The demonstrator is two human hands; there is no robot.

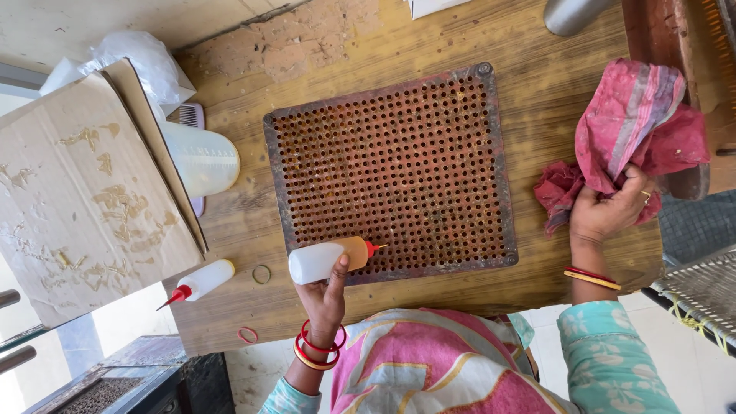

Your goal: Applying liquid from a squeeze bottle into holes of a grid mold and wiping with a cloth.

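My left hand (325,297) grips a white squeeze bottle (326,259) with an orange shoulder and red nozzle. The bottle lies sideways over the near edge of a rusty perforated metal plate (391,170), nozzle pointing right. The plate lies flat on a wooden table (537,92) and has rows of small round holes. My right hand (609,211) clutches a crumpled pink cloth (632,126) at the table's right edge, off the plate.
A second squeeze bottle (201,281) with a red tip lies near the table's front left. Beside it lie a rubber band (262,274) and a red band (248,334). A stained cardboard sheet (77,192) and a translucent cup (201,158) are at the left.
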